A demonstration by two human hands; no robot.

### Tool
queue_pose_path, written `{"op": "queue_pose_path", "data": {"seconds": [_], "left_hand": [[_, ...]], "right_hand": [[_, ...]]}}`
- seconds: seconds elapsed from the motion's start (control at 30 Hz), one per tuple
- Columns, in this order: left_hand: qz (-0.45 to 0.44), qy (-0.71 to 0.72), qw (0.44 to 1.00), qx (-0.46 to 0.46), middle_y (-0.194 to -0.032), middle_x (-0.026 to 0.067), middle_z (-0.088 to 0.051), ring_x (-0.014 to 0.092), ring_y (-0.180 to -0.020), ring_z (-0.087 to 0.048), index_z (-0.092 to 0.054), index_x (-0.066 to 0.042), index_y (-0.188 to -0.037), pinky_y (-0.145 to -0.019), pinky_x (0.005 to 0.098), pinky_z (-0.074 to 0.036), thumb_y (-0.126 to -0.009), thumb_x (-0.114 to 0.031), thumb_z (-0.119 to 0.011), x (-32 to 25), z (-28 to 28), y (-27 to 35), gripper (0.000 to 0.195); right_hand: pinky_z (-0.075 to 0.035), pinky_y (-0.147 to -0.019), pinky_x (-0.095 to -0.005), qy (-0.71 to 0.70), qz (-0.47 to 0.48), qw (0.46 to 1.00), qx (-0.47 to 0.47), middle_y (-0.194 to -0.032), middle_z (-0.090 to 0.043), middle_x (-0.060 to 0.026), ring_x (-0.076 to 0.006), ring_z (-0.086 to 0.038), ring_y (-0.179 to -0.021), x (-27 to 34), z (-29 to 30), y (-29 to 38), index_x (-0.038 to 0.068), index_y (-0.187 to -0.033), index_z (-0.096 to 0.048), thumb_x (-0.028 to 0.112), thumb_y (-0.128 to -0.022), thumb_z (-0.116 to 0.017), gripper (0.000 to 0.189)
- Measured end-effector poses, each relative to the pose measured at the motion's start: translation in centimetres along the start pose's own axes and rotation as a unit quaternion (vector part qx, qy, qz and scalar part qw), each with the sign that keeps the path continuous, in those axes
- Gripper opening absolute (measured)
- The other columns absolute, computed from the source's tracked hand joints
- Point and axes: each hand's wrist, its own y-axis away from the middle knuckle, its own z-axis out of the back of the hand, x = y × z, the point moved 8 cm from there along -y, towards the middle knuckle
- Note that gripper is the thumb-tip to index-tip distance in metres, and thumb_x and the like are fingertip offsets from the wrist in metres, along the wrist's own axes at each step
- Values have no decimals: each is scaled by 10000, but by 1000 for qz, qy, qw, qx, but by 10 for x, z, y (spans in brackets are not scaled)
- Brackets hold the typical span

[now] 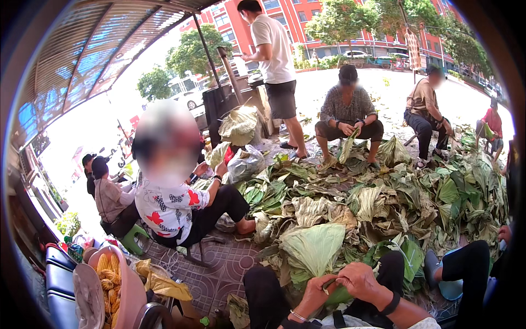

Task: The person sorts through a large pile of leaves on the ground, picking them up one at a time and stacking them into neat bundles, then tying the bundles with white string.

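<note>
Low in the view, my left hand (313, 294) and my right hand (360, 279) meet between my knees. Between them they grip the gathered, narrow end of a large pale green leaf (314, 246), apparently a dried lotus leaf. Its fan-shaped blade spreads away from me over the heap of leaves (370, 201). The fingers of my right hand pinch at the bunched end; they hide part of it. A silver bangle circles my left wrist, and a black band is on my right.
Several people sit around the heap, some handling leaves; one person (275, 49) stands behind. Left of me are a pink bucket (137, 283) of corn cobs (109, 283) and a yellow bag (158, 279). A neighbour's knee (468, 263) and a light blue basin (451, 288) are on the right.
</note>
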Motion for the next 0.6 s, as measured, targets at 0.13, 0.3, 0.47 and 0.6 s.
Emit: {"op": "queue_pose_path", "data": {"seconds": [0.13, 0.3, 0.47, 0.6], "left_hand": [[8, 87, 996, 6, -764, 110, -650, 86, -690, -597, -636, -18, -939, -631, 248, -468, -765, -102, -680, 9, -6, 1, 198], [24, 83, 995, 46, -823, 113, -658, 88, -735, -582, -617, 8, -985, -686, 248, -473, -788, -76, -649, 17, -14, 1, 217], [4, 124, 991, 40, -733, 80, -630, 35, -702, -496, -622, 7, -947, -634, 230, -449, -759, -63, -677, 11, -14, 1, 208], [-30, 135, 990, 35, -675, 52, -594, 14, -684, -444, -617, 10, -920, -608, 222, -434, -742, -33, -682, 5, -12, 0, 195]], "right_hand": [[-432, -564, -361, -44, -32, 998, -43, -648, -556, -99, -285, -548, -634, 0, 5, 1, 33, -719, -585, 71, -708, -652, 78], [-444, -571, -343, -63, -27, 997, -27, -673, -568, -98, -282, -555, -642, -4, 2, 3, 29, -742, -597, 42, -693, -665, 84], [-444, -563, -330, -86, -44, 995, -19, -675, -561, -98, -271, -559, -640, -5, 2, 2, 29, -734, -606, 19, -687, -661, 73], [-444, -556, -326, -135, -95, 986, -9, -669, -555, -98, -262, -559, -632, -12, -1, 4, 26, -727, -610, 1, -681, -655, 69]]}}
